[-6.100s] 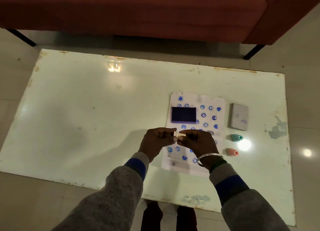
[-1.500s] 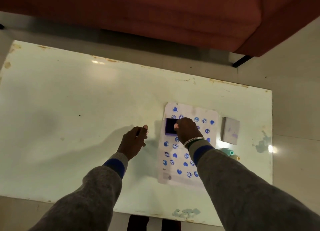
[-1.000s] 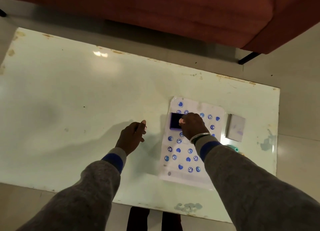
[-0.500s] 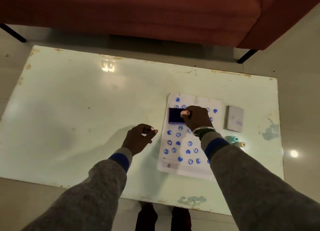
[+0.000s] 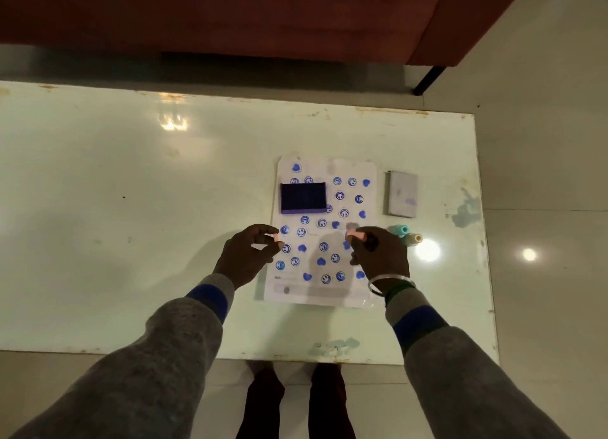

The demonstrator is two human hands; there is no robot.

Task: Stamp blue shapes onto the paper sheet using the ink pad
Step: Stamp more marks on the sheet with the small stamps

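So right hand (image 5: 378, 254) pinches the pink stamp (image 5: 357, 235) over mid-right paper (image 5: 324, 293), nearest a bare patch; left hand (image 5: 246, 257) pinches its cap (image 5: 278, 238).

No words, brands or numbers can be read. The paper sheet (image 5: 324, 231) carries only blue stamped smiley faces and hearts; a faint printed line near its lower edge is too blurred to make out.

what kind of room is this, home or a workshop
Probably a home living room: a low glass-topped table stands on a tiled floor in front of a red upholstered sofa.
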